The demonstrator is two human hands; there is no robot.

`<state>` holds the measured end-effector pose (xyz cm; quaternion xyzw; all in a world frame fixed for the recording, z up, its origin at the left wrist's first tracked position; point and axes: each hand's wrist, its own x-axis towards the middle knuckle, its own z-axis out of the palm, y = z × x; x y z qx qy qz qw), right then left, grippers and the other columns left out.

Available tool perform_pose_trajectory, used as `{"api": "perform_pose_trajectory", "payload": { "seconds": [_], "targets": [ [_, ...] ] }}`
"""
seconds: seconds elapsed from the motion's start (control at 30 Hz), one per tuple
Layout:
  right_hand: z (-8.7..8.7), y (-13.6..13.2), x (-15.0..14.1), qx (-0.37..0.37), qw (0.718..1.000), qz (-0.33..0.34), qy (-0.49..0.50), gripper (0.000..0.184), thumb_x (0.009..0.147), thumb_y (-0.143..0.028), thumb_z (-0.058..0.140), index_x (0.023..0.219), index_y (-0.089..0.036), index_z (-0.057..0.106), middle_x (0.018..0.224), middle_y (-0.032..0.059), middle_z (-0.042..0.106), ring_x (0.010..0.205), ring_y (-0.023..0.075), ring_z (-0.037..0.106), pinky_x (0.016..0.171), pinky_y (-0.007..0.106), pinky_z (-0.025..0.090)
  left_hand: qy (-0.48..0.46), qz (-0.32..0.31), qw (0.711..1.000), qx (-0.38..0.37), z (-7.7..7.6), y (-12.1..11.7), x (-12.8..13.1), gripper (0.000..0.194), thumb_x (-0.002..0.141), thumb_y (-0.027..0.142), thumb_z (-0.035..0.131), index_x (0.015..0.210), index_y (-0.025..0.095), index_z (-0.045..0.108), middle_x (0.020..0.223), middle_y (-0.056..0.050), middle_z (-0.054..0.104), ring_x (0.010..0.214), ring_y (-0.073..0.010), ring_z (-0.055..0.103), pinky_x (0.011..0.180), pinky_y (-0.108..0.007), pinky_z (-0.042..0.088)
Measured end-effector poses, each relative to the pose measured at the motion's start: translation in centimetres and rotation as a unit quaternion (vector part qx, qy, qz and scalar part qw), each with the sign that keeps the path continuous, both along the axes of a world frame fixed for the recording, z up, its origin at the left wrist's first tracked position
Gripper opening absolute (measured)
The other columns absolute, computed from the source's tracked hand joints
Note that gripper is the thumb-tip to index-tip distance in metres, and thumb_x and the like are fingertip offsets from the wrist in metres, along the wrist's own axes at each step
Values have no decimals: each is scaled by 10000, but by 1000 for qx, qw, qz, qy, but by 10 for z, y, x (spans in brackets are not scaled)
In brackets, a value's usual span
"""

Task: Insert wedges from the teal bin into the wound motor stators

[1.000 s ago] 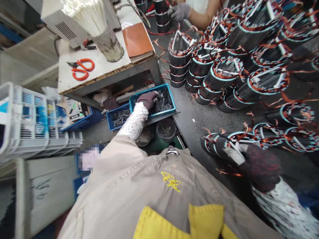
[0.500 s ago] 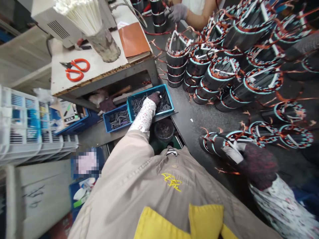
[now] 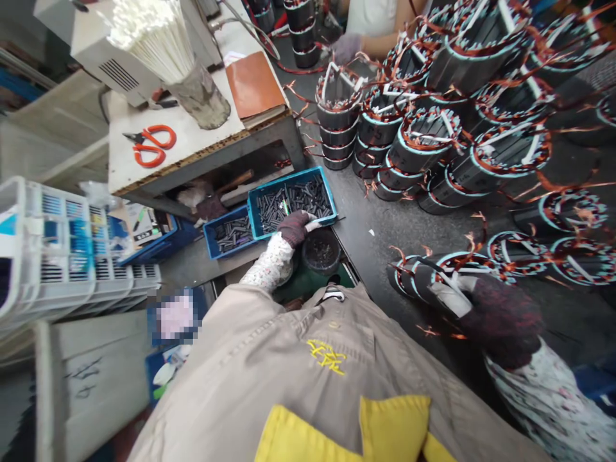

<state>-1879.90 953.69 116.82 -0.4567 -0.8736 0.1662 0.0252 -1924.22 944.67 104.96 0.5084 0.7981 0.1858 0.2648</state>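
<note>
— So, from your head camera, where is your left hand (image 3: 294, 228)?
— Near the middle of the view, in a dark glove, at the near rim of your blue plastic tray (image 3: 328, 192), which is heaped with short dark rods (image 3: 293, 199). The fingers look curled and a pale sliver (image 3: 312, 226) pokes past them, but you can't tell from this view whether they're gripping it.
— And around that hand?
— Just beside it at 4 o'clock sits a black bowl (image 3: 320, 253) of dark bits. At 9 o'clock, a smaller blue tray (image 3: 208, 245) of similar rods sits against the first one. At 10 o'clock, orange-handled scissors (image 3: 149, 146) lie on a white-topped bench (image 3: 120, 163).
— Your right hand?
— Well out at 4 o'clock, also dark-gloved (image 3: 500, 321), it's on the end of a copper-wound stator (image 3: 423, 285) lying on its side, with a white strip (image 3: 450, 298) beside your glove. Your fingers are hidden, so you can't tell whether that hand is open or closed.
— What's at 12 o'clock?
— More stators in upright stacks (image 3: 337, 122) on a dark worktop (image 3: 385, 218), trailing copper leads, and beyond them a co-worker's gloved hand (image 3: 346, 48).
</note>
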Motion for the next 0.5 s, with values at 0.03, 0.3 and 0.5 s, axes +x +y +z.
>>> {"api": "perform_pose_trajectory", "payload": {
  "seconds": [0.03,0.3,0.5],
  "targets": [
    [-2,0,2,-8,1000,-8,-7,600,994,-725,488,712,-302,807,821,124,829,710,365,775,679,496,569,-6,7,1000,-2,-4,-2,5,287,1096,350,817,1316,177,880,1318,-45,868,1391,-313,728,1311,-458,501],
    [-5,0,0,-25,999,-31,-3,631,971,-754,498,707,-268,804,826,134,820,719,341,754,763,493,566,116,6,993,-31,14,30,-4,406,1192,343,611,1513,260,845,1552,-113,804,1472,-303,724,1265,-406,552],
    [2,-4,-6,18,998,41,38,755,1063,-762,384,748,-207,788,936,208,841,964,346,810,906,454,580,223,-159,954,-126,20,80,-17,380,1123,263,681,1432,140,864,1615,-226,726,1532,-437,642,1294,-523,527]
  ]
}}
